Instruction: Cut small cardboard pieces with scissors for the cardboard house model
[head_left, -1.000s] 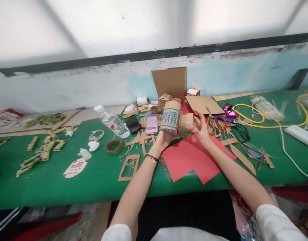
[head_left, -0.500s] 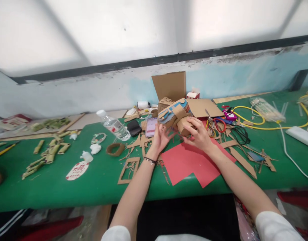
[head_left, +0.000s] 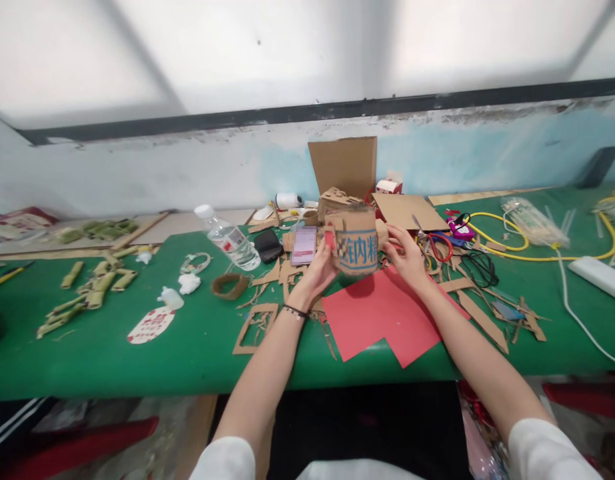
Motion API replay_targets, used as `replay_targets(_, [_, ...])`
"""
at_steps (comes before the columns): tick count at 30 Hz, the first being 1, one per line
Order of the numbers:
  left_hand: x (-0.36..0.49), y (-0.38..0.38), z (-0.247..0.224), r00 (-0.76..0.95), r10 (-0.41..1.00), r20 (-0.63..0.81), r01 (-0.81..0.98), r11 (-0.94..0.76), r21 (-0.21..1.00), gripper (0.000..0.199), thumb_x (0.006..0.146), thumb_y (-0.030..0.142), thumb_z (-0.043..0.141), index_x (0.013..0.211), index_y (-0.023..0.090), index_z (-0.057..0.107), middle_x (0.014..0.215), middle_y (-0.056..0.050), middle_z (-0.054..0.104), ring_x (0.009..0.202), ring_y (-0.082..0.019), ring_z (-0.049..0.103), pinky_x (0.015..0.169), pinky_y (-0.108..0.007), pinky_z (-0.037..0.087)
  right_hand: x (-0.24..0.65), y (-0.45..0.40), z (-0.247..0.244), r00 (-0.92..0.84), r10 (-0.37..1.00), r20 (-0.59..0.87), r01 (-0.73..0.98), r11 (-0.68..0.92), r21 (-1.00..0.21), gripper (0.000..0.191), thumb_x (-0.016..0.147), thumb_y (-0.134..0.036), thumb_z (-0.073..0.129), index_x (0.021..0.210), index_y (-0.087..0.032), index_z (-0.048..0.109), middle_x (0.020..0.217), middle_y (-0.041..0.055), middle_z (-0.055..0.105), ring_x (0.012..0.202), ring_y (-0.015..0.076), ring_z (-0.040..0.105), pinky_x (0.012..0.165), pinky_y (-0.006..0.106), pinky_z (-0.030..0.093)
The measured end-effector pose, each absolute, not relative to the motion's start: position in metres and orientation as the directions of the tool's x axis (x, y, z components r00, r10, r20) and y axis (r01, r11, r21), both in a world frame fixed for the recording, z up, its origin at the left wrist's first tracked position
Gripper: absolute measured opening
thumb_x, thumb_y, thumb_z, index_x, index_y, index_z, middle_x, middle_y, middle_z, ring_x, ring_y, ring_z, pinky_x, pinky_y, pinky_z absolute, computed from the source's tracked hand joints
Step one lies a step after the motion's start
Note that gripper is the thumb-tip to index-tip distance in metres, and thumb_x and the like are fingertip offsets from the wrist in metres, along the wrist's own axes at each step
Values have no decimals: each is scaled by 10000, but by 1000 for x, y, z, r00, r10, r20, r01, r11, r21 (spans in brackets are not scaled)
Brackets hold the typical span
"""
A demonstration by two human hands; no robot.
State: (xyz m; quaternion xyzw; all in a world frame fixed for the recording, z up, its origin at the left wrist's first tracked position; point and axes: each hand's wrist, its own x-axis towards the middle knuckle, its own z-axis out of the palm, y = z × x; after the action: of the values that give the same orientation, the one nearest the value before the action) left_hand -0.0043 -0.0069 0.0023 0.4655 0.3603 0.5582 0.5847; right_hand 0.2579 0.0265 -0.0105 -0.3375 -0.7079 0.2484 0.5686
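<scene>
Between my hands is a cardboard model with blue printed characters on its near side, raised over the table. My left hand grips its left end, by a small red patch. On the right, my right hand has its fingers curled at a tan cardboard piece jutting from the model's side. Below lies a notched sheet of red paper. A phone with a lit screen rests just left of the model.
A water bottle, a black case and a cardboard ring stand to the left. Cardboard scraps, scissors and a yellow cable lie right. Green plant pieces spread at far left. A cardboard sheet leans on the wall.
The cardboard model has been turned, so its blue-printed side now faces me. My left hand has closed on its left end, and my right hand has shifted to its right side.
</scene>
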Motion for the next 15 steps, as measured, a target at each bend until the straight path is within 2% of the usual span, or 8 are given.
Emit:
replay_targets(2, [1, -6, 2, 70, 990, 124, -338, -94, 936, 626, 1056, 538, 678, 1599, 270, 521, 1510, -95, 725, 1381, -299, 710, 1164, -474, 583, 257, 31, -11, -96, 812, 575, 187, 582, -791, 564, 1050, -639, 638, 1483, -280, 675, 1472, 133, 714, 1123, 286, 794, 943, 468, 704])
replay_targets(4, [7, -8, 5, 25, 989, 147, -393, -126, 911, 783, 951, 530, 825, 1626, 309, 494, 1534, -91, 709, 1402, -322, 695, 1181, -479, 580, 255, 34, -7, -11, 852, 523, 176, 517, -838, 607, 1042, -693, 612, 1449, -252, 706, 1352, 137, 774, 1070, 297, 802, 937, 490, 704])
replay_targets(6, [13, -10, 13, -28, 982, 188, -401, -184, 898, 898, 892, 535, 886, 1660, 346, 460, 1581, -96, 671, 1462, -343, 649, 1210, -494, 563, 253, 33, 4, 78, 872, 483, 128, 472, -873, 677, 1061, -734, 538, 1514, -244, 656, 1336, 155, 779, 1069, 309, 805, 906, 491, 713])
replay_targets(8, [21, -12, 26, -89, 963, 255, -323, -270, 907, 934, 932, 555, 844, 1715, 355, 374, 1683, -107, 571, 1560, -348, 552, 1261, -509, 517, 250, 29, 21, 93, 874, 477, 52, 475, -879, 760, 1092, -748, 454, 1690, -279, 443, 1416, 172, 739, 1085, 299, 811, 872, 458, 720])
replay_targets(10, [30, -12, 41, -156, 923, 351, -191, -376, 907, 943, 989, 606, 760, 1755, 339, 280, 1776, -120, 441, 1637, -352, 446, 1307, -539, 461, 246, 25, 40, 31, 829, 558, 30, 558, -829, 824, 1099, -763, 423, 1778, -346, 213, 1551, 162, 655, 1213, 290, 783, 950, 437, 703])
replay_targets(12, [38, -10, 55, -193, 849, 492, -29, -506, 862, 937, 1031, 649, 675, 1775, 346, 194, 1827, -107, 343, 1681, -334, 370, 1344, -529, 408, 241, 23, 59, -50, 745, 665, 99, 666, -739, 927, 1046, -800, 528, 1785, -389, 149, 1660, 131, 559, 1388, 309, 695, 1068, 448, 665])
replay_targets(15, [44, -6, 70, -127, 711, 692, 202, -664, 720, 976, 1034, 669, 652, 1786, 344, 121, 1869, -102, 226, 1728, -309, 260, 1404, -490, 290, 236, 26, 81, -93, 654, 751, 184, 752, -633, 986, 1017, -804, 580, 1784, -421, 94, 1763, 101, 412, 1515, 357, 590, 1181, 550, 607])
